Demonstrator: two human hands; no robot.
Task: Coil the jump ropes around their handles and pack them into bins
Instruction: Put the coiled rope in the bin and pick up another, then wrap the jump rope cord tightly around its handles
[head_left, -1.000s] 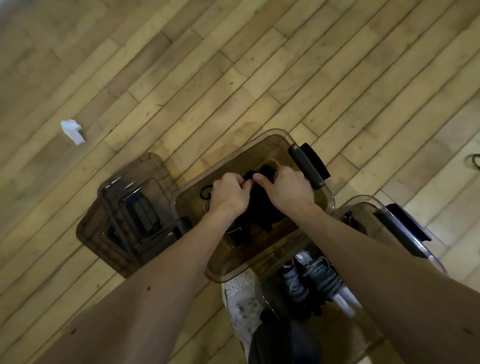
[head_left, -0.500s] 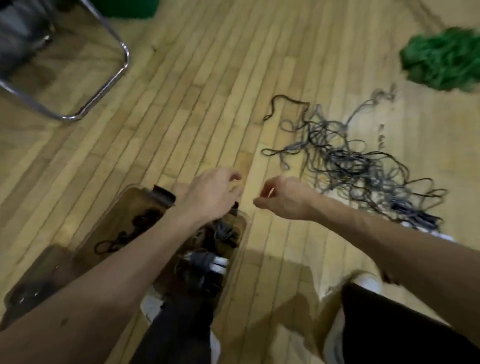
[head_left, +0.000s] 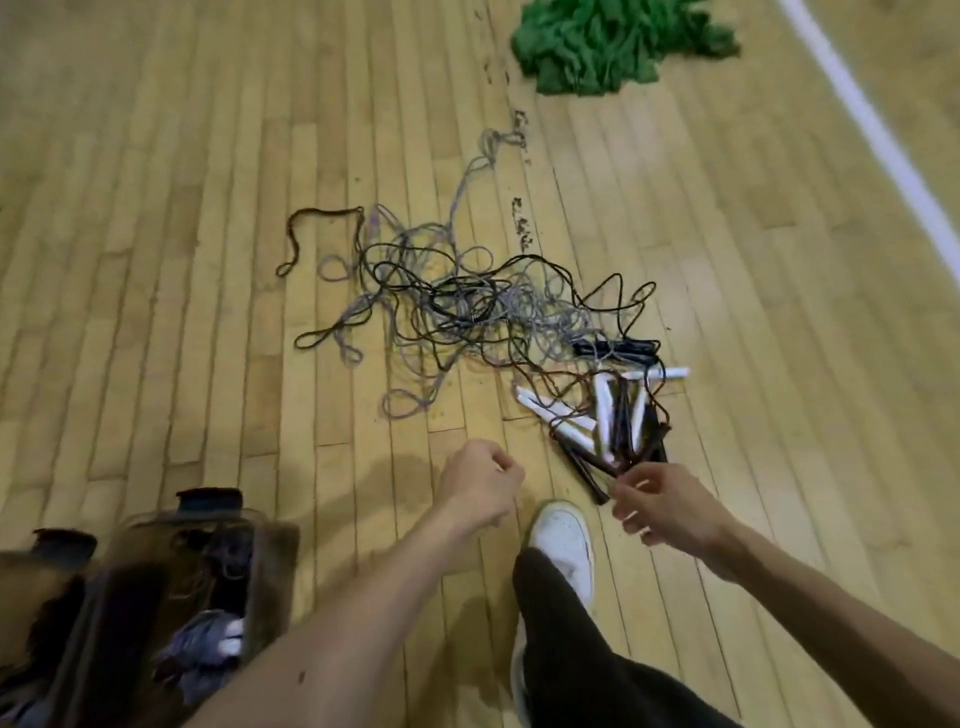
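Moved off the bin (head_left: 171, 582) at the floor's lower left edge, now over the rope pile (head_left: 467, 306). Right hand (head_left: 670, 512) grip pinched on black handles (head_left: 623, 457); left hand (head_left: 480, 486) loosely curled, holding nothing. Next rope selected for coiling.

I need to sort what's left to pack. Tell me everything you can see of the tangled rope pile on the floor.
The tangled rope pile lies loose on the wooden floor: thin black and grey cords looped over one another, uncoiled. White and black handles bunch at its near right end, where the right hand reaches them.
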